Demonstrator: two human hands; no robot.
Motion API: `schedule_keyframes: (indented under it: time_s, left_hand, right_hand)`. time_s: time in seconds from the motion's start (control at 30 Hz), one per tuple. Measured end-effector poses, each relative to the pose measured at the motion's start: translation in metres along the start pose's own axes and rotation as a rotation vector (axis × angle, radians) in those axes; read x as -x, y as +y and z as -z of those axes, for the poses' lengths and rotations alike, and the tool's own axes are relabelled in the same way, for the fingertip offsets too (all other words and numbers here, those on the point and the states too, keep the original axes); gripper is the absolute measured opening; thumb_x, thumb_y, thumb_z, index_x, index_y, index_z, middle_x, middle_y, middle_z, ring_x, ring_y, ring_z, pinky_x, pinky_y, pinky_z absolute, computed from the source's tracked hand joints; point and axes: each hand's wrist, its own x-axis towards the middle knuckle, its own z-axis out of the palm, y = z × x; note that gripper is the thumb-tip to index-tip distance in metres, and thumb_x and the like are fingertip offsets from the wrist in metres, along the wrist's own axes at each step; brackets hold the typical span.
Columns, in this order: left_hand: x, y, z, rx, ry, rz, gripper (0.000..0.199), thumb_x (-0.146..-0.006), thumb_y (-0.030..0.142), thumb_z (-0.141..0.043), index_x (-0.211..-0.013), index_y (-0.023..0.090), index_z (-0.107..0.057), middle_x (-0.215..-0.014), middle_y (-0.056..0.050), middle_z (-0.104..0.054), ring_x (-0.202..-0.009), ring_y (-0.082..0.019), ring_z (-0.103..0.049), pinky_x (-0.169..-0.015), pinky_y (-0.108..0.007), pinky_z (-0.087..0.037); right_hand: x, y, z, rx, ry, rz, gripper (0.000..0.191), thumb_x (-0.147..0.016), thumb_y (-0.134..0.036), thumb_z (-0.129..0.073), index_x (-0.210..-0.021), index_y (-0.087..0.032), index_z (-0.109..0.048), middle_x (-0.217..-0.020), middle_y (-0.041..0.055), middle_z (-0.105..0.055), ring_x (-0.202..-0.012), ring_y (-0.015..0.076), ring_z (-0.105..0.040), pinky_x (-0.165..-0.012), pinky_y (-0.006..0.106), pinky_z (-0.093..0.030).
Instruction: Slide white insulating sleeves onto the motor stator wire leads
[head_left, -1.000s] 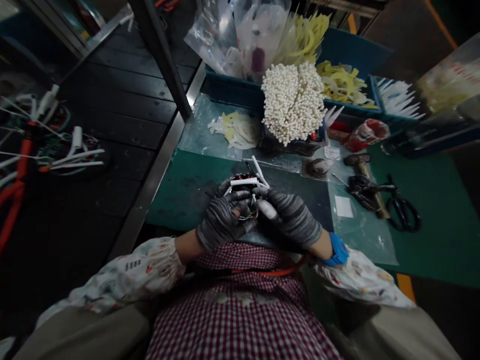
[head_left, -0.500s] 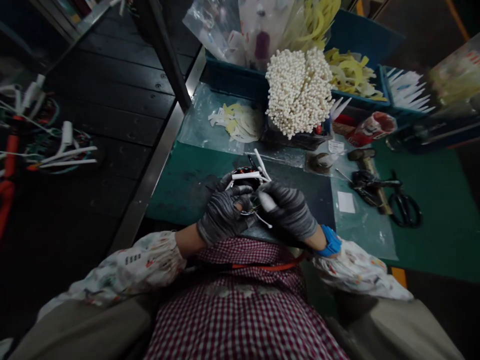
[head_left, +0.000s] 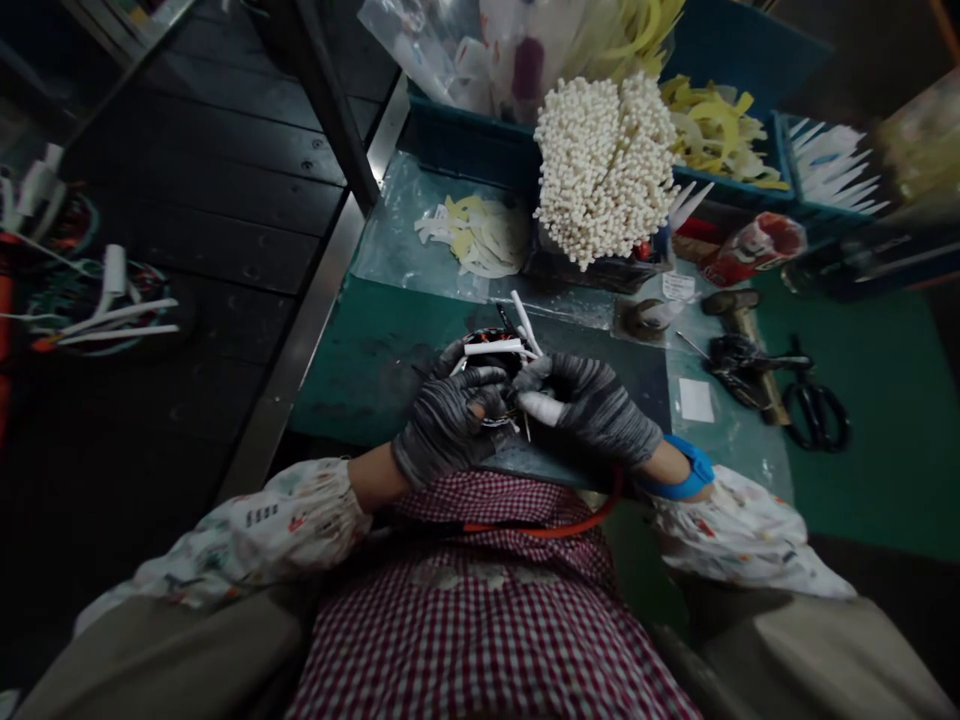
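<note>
Green surface (head_left: 874, 400), metal edge (head_left: 300, 350) on left, dark plank floor (head_left: 225, 200) beyond; bins (head_left: 472, 145) line far side, open green right of scissors (head_left: 817, 408). Left hand (head_left: 450, 415) and right hand (head_left: 592, 405) both closed on wired ring (head_left: 491, 348), probably a coil, at near edge.

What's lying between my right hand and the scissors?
From the right hand to the scissors: the white paper square, some clear plastic sheet, then the hammer's handle. The head view shows it.
</note>
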Motion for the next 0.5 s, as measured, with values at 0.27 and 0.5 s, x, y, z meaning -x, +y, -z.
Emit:
schedule_keyframes:
  time_s: [0.27, 0.5]
  left_hand:
    - [-0.003, 0.001, 0.0, -0.046, -0.127, 0.073, 0.015, -0.094, 0.038, -0.074, -0.105, 0.028, -0.074, -0.13, -0.006, -0.081, -0.128, -0.03, -0.075, -0.141, -0.065, -0.03]
    - [-0.006, 0.002, -0.002, -0.028, -0.12, 0.096, 0.013, -0.098, 0.039, -0.07, -0.103, 0.028, -0.073, -0.129, -0.005, -0.081, -0.129, -0.029, -0.074, -0.141, -0.064, -0.03]
  right_hand:
    - [-0.003, 0.006, -0.015, -0.022, 0.174, 0.047, 0.015, -0.089, -0.037, -0.082, -0.094, -0.023, -0.08, -0.09, 0.0028, -0.084, -0.084, 0.0214, -0.075, -0.081, 0.038, -0.063]
    - [-0.002, 0.009, -0.024, -0.036, 0.233, 0.056, 0.013, -0.092, -0.038, -0.081, -0.095, -0.025, -0.078, -0.093, 0.0023, -0.084, -0.087, 0.0218, -0.076, -0.083, 0.04, -0.063]
